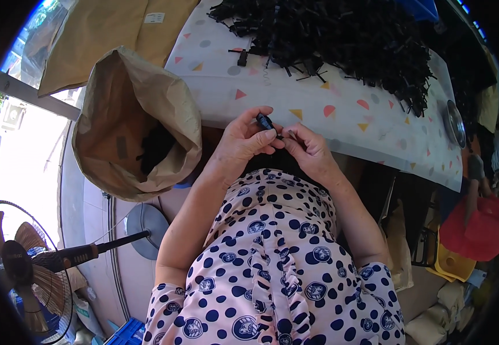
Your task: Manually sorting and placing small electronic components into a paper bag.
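My left hand (248, 137) is closed on a small black plastic part (265, 121), held between thumb and fingers just off the table's near edge. Beside it, my right hand (309, 150) pinches at the lower end of the same part; whether its fingertips hold a separate tiny piece is too small to make out. A large heap of black plastic parts (330, 40), many with thin stems, covers the far side of the table (272, 95). One loose part (241, 56) lies at the heap's left edge.
An open brown paper sack (175, 115) with black parts (156, 148) inside stands left of the table. A pedestal fan (25, 261) is at the lower left. A round metal dish (455, 123) sits at the table's right edge. Someone in red (473, 230) is farther right.
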